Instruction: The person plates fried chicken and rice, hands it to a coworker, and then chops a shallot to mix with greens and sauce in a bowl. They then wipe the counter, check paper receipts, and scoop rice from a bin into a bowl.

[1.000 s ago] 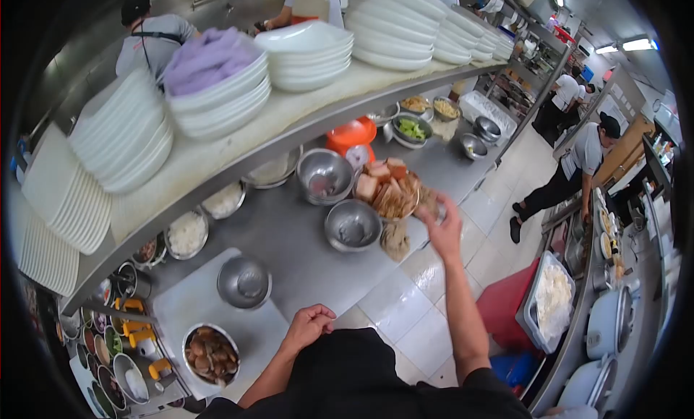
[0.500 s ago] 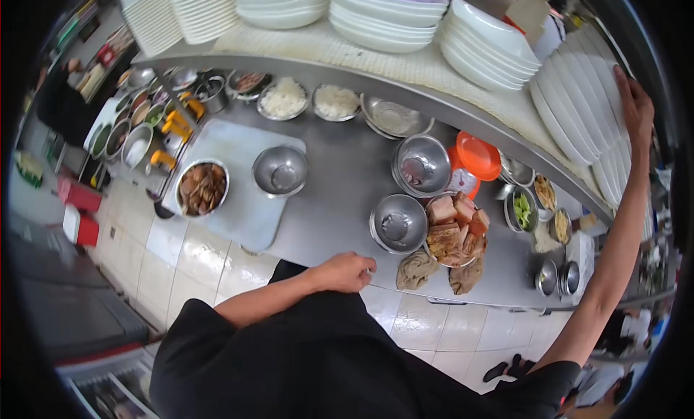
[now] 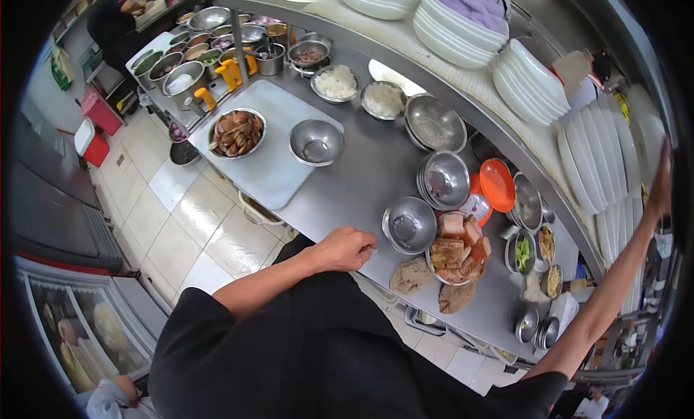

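At the far right, my right hand (image 3: 659, 184) is at the edge of a white plate (image 3: 645, 126), its fingers closed along the rim. This plate stands apart from the upright stack of white plates (image 3: 589, 159) on the shelf. My left hand (image 3: 345, 250) is curled just off the table's front edge; what its fingers hold, if anything, is hidden. Nearest to it are an empty steel bowl (image 3: 409, 227) and a crumpled brown cloth (image 3: 410, 276). A bowl of cooked meat chunks (image 3: 455, 254) sits beside them, with a second brown cloth (image 3: 457, 297) in front.
An orange scale (image 3: 497, 186) stands behind stacked steel bowls (image 3: 443, 180). On the left, a white cutting board (image 3: 271, 104) carries a bowl of brown pieces (image 3: 237, 133) and a steel bowl (image 3: 316, 143). The shelf (image 3: 434, 72) overhangs the table's back. Another person (image 3: 112, 28) works far left.
My right hand has drawn one white plate away from the stack, toward the right. The view has turned, so the table appears shifted. My left hand stays curled near the table edge.
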The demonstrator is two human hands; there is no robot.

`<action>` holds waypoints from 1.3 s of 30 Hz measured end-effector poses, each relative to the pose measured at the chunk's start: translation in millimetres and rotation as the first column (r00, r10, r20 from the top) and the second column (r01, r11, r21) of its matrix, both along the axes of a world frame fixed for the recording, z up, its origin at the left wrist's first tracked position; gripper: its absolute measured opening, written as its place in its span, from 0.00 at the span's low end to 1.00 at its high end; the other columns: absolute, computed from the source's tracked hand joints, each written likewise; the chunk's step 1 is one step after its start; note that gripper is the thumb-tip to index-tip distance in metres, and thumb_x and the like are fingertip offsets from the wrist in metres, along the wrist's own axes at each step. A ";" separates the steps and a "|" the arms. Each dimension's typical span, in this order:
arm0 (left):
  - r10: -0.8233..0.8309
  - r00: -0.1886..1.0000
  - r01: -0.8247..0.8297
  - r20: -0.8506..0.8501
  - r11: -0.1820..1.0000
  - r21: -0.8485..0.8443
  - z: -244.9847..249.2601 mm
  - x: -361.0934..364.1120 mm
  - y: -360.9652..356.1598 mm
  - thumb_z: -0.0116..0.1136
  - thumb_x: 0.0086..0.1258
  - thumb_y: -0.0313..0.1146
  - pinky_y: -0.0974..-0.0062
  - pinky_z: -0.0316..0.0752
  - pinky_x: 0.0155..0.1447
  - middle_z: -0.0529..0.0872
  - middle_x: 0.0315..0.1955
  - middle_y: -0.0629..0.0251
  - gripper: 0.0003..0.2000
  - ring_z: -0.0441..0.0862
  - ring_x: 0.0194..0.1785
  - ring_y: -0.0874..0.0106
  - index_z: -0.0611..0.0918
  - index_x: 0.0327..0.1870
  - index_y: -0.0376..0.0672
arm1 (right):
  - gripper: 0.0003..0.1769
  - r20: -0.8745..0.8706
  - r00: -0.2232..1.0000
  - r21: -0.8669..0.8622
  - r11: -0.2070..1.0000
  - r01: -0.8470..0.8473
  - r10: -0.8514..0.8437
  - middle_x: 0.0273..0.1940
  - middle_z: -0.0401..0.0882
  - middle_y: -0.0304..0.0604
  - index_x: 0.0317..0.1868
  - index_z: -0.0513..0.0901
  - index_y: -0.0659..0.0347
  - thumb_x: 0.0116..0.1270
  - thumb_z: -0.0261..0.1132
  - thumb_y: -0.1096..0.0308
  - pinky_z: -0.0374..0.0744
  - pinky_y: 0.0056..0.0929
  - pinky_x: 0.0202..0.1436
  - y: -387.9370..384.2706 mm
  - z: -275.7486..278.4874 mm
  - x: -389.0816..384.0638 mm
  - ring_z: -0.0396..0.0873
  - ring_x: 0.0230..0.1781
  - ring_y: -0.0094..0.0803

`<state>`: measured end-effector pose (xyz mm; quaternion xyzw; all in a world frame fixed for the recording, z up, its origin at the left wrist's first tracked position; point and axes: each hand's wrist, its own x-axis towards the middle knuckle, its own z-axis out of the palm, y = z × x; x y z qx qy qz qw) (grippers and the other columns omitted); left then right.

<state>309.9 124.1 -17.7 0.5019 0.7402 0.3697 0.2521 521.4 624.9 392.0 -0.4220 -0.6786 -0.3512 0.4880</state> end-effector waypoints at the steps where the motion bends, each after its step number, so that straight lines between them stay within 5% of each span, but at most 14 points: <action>1: -0.001 1.000 0.001 -0.002 1.000 0.025 6.9 1.0 -3.9 0.51 0.59 0.29 0.63 0.75 0.41 0.83 0.27 0.49 0.11 0.81 0.32 0.54 0.80 0.40 0.36 | 0.34 -0.019 0.997 0.077 0.995 -0.071 0.073 0.50 0.73 0.45 0.56 0.70 0.53 0.59 0.54 0.36 0.68 0.29 0.45 -19.2 -5.3 13.3 0.70 0.45 0.39; 5: -0.164 0.927 0.127 0.339 0.984 0.128 63.5 -4.3 -17.7 0.54 0.65 0.35 0.73 0.76 0.37 0.84 0.27 0.58 0.12 0.83 0.34 0.66 0.81 0.41 0.36 | 0.34 -0.113 0.855 0.247 0.848 -0.470 0.506 0.47 0.69 0.45 0.58 0.62 0.56 0.61 0.60 0.41 0.70 0.23 0.30 -180.3 -45.4 48.3 0.69 0.32 0.36; 8: -0.298 0.717 0.235 0.630 0.954 0.184 95.1 -19.6 -21.9 0.48 0.70 0.44 0.77 0.76 0.37 0.83 0.32 0.58 0.20 0.83 0.37 0.67 0.76 0.50 0.35 | 0.14 -0.149 0.439 0.460 0.455 -0.762 0.886 0.33 0.82 0.50 0.31 0.82 0.71 0.59 0.65 0.64 0.81 0.23 0.29 -188.8 -112.6 102.5 0.80 0.28 0.28; 9: -0.298 0.714 0.240 0.633 0.954 0.178 100.6 -26.0 -21.1 0.48 0.70 0.44 0.77 0.76 0.37 0.83 0.32 0.58 0.20 0.83 0.37 0.67 0.76 0.50 0.35 | 0.16 -0.035 0.566 0.346 0.541 -0.766 0.824 0.26 0.75 0.47 0.26 0.76 0.65 0.60 0.61 0.59 0.75 0.29 0.26 -190.5 -147.8 113.6 0.75 0.23 0.33; 11: -0.360 0.202 0.116 0.911 0.932 0.343 109.6 -41.3 -19.1 0.39 0.70 0.56 0.70 0.79 0.31 0.82 0.32 0.51 0.29 0.83 0.32 0.62 0.72 0.53 0.35 | 0.18 -0.098 0.464 0.156 0.474 -0.866 0.880 0.20 0.68 0.44 0.21 0.71 0.63 0.55 0.61 0.57 0.67 0.29 0.25 -286.6 -174.9 30.6 0.67 0.19 0.31; 14: -0.333 -0.041 0.030 0.942 0.942 0.334 126.3 -69.0 -24.4 0.34 0.70 0.58 0.68 0.80 0.28 0.81 0.34 0.45 0.33 0.83 0.33 0.59 0.67 0.56 0.30 | 0.22 -0.179 0.293 -0.136 0.272 -0.953 0.939 0.12 0.59 0.39 0.12 0.62 0.60 0.47 0.60 0.53 0.54 0.30 0.23 -351.5 -206.8 -61.9 0.55 0.15 0.30; 17: 0.128 0.215 -0.195 0.968 0.977 -0.086 114.0 -106.6 -42.6 0.50 0.55 0.39 0.70 0.75 0.15 0.81 0.26 0.47 0.24 0.82 0.21 0.60 0.73 0.45 0.25 | 0.30 -0.142 0.037 -0.302 -0.007 -0.953 0.989 0.11 0.59 0.39 0.12 0.66 0.62 0.51 0.63 0.43 0.56 0.28 0.22 -356.3 -257.2 -123.1 0.58 0.14 0.31; 19: 0.192 0.182 -0.244 0.965 0.959 -0.145 97.1 -142.6 -66.3 0.51 0.46 0.33 0.72 0.72 0.11 0.80 0.21 0.49 0.20 0.79 0.15 0.61 0.75 0.37 0.25 | 0.25 -0.134 -0.096 -0.238 -0.126 -0.963 0.986 0.13 0.62 0.40 0.14 0.68 0.63 0.56 0.62 0.51 0.61 0.28 0.22 -362.6 -287.4 -170.8 0.63 0.15 0.30; 21: 0.370 0.254 -0.315 0.894 0.905 -0.285 110.8 -176.2 -90.3 0.51 0.46 0.31 0.73 0.71 0.10 0.80 0.19 0.49 0.15 0.77 0.12 0.62 0.75 0.31 0.25 | 0.20 -0.451 -0.088 -0.205 -0.199 -0.958 0.888 0.20 0.70 0.41 0.18 0.71 0.65 0.61 0.58 0.58 0.66 0.28 0.26 -364.5 -319.6 -220.9 0.69 0.22 0.31; 25: 0.489 0.279 -0.539 0.826 0.792 -0.287 117.2 -257.7 -117.0 0.49 0.49 0.30 0.73 0.68 0.09 0.78 0.18 0.49 0.12 0.76 0.10 0.64 0.73 0.27 0.26 | 0.17 -0.877 0.351 -0.455 -0.330 -0.827 0.328 0.36 0.74 0.43 0.40 0.76 0.68 0.62 0.57 0.60 0.72 0.28 0.36 -328.8 -373.9 -349.6 0.73 0.36 0.31; 27: 0.505 0.358 -0.532 0.785 0.801 -0.272 112.6 -305.2 -123.9 0.48 0.51 0.30 0.74 0.68 0.10 0.78 0.18 0.49 0.13 0.76 0.11 0.65 0.73 0.28 0.25 | 0.22 -0.792 0.575 -0.579 -0.552 -0.600 0.206 0.45 0.74 0.46 0.55 0.71 0.61 0.64 0.55 0.58 0.75 0.35 0.41 -295.2 -422.2 -414.4 0.75 0.40 0.37; 30: 0.559 0.446 -0.606 0.699 0.763 -0.223 94.3 -356.2 -122.9 0.48 0.54 0.31 0.75 0.71 0.14 0.79 0.21 0.49 0.15 0.79 0.15 0.66 0.72 0.34 0.23 | 0.25 -0.631 0.775 -0.590 -0.678 -0.439 0.047 0.48 0.68 0.53 0.53 0.70 0.66 0.58 0.61 0.62 0.77 0.38 0.45 -281.1 -468.3 -494.5 0.74 0.44 0.43; 34: 0.588 0.419 -0.597 0.692 0.753 -0.278 63.7 -408.1 -115.0 0.49 0.52 0.31 0.74 0.71 0.14 0.78 0.19 0.52 0.14 0.78 0.15 0.66 0.71 0.34 0.25 | 0.24 -0.556 0.748 -0.195 -0.817 -0.542 -0.363 0.49 0.67 0.60 0.51 0.67 0.72 0.58 0.58 0.65 0.79 0.41 0.44 -268.1 -509.0 -551.3 0.74 0.44 0.46; 39: 0.603 0.378 -0.544 0.703 0.759 -0.358 24.5 -445.7 -108.6 0.49 0.52 0.29 0.74 0.72 0.15 0.78 0.18 0.51 0.13 0.78 0.15 0.66 0.72 0.33 0.25 | 0.14 -0.629 0.718 -0.251 -0.797 -0.549 -0.297 0.35 0.74 0.55 0.41 0.69 0.72 0.58 0.57 0.70 0.79 0.26 0.32 -260.6 -554.1 -567.3 0.76 0.32 0.36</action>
